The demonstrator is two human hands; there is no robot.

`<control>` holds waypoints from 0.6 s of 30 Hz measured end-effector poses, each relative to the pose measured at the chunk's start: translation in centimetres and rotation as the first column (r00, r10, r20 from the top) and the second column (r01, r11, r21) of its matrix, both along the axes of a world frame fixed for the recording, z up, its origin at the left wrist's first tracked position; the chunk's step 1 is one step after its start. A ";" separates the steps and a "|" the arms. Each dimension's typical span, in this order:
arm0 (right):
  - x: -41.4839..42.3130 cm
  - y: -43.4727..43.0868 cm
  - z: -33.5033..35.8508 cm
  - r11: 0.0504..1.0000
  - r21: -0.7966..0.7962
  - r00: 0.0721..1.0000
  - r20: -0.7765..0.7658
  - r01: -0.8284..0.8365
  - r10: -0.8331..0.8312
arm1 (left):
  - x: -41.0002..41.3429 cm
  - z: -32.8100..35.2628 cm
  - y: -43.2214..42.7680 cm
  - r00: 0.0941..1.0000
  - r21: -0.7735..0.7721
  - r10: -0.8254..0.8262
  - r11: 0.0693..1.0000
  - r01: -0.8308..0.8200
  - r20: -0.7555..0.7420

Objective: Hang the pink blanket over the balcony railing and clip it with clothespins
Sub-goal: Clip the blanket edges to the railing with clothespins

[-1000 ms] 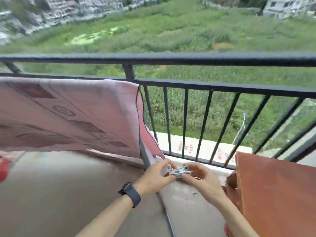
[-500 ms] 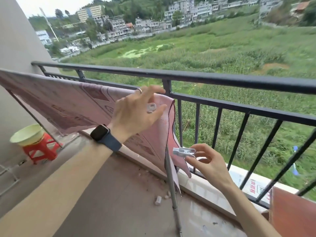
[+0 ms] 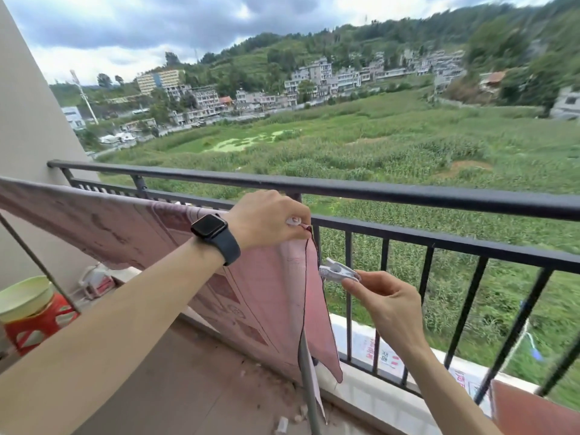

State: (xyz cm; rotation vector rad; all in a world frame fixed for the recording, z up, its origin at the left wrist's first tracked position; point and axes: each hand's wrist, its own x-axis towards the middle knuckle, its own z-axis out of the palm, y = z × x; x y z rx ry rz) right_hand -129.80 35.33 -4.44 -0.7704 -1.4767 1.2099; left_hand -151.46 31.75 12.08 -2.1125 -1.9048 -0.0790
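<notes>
Nearest is the right hand [image 3: 387,304], below and to the right of the blanket's top corner. Its fingers [image 3: 357,288] pinch the tail of a white plastic clothespin [image 3: 337,270], whose long axis runs roughly level, mouth pointing left at the blanket's hanging edge and just beside it. Whether the mouth is sprung apart I cannot tell.

Up and left of that clothespin, the left hand [image 3: 266,219], a dark watch [image 3: 215,234] on its wrist, closes its fingers [image 3: 290,229] on the blanket's top corner, with a small pale object, probably a second clip [image 3: 294,220], held there. This hand is nearer the spot to be fastened. The right hand's clothespin would have to rise and tip its mouth downward to bite over the folded top edge.

The blanket [image 3: 150,233] is thin, pink, matte cloth with a faint printed pattern and a dark stitched hem. It appears to drape over a slim pole just inside the railing and runs left from the corner, its right edge hanging to a point.

Behind the corner stands the railing [image 3: 408,196], black painted metal with a flat top bar and straight upright bars. Beyond it lie green fields.
</notes>
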 end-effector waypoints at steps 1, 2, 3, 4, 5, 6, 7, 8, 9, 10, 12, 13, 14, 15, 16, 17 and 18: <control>-0.1 -0.1 0.4 1.000 0.012 0.999 -0.034 -0.006 0.006 | -0.1 0.0 0.0 0.999 -0.005 -0.013 1.000 0.013 0.038; -0.4 -0.1 0.9 1.000 0.025 0.998 -0.069 -0.012 0.014 | -0.2 -0.1 0.0 0.998 -0.004 -0.026 1.000 0.026 0.065; -0.6 -0.2 1.4 0.999 0.040 0.996 -0.092 -0.014 0.017 | -0.2 -0.1 0.0 0.996 0.001 -0.037 0.999 0.037 0.084; -1.0 -0.2 1.9 0.999 0.053 0.995 -0.102 -0.008 0.013 | -0.3 -0.2 0.1 0.994 0.005 -0.043 0.999 0.042 0.098; -1.3 -0.1 2.5 0.998 0.066 0.995 -0.096 0.002 0.004 | -0.3 -0.2 0.1 0.993 0.008 -0.043 0.999 0.042 0.113; -1.6 0.1 3.0 0.997 0.082 0.996 -0.085 0.010 -0.003 | -0.4 -0.1 0.3 0.991 0.009 -0.039 0.999 0.038 0.128; -1.8 0.4 3.4 0.995 0.099 0.998 -0.066 0.016 -0.009 | -0.4 0.0 0.5 0.989 0.013 -0.039 0.999 0.037 0.140; -2.1 0.5 3.8 0.994 0.112 0.999 -0.042 0.018 -0.014 | -0.3 0.1 0.5 0.988 0.018 -0.043 0.999 0.041 0.148; -2.3 0.7 4.1 0.992 0.121 1.000 -0.015 0.020 -0.019 | -0.2 0.1 0.6 0.987 0.024 -0.050 0.999 0.047 0.154; -2.4 0.9 4.4 0.991 0.129 1.000 0.008 0.018 -0.020 | -0.2 0.1 0.7 0.985 0.032 -0.057 0.998 0.052 0.160; -2.8 1.3 5.1 0.990 0.142 0.999 0.046 0.014 -0.020 | -0.1 0.1 0.7 0.983 0.037 -0.060 0.998 0.055 0.171; -2.9 1.6 5.5 0.989 0.151 0.998 0.065 0.006 -0.016 | -0.1 0.1 0.6 0.983 0.036 -0.061 0.998 0.056 0.172; -2.9 1.9 5.8 0.988 0.157 0.997 0.083 -0.009 -0.004 | -0.1 0.1 0.6 0.983 0.031 -0.061 0.998 0.057 0.173; -2.8 2.2 6.0 0.987 0.159 0.995 0.096 -0.028 0.012 | -0.2 0.1 0.6 0.982 0.021 -0.062 0.998 0.059 0.177; -2.6 2.6 6.2 0.986 0.160 0.994 0.105 -0.047 0.031 | -0.2 0.1 0.6 0.981 0.004 -0.062 0.998 0.063 0.185; -2.3 2.8 6.3 0.984 0.163 0.993 0.111 -0.065 0.047 | -0.3 0.0 0.6 0.979 -0.014 -0.064 0.998 0.068 0.194; -2.1 2.9 6.4 0.982 0.170 0.991 0.116 -0.083 0.063 | -0.3 0.0 0.6 0.977 -0.028 -0.066 0.997 0.073 0.202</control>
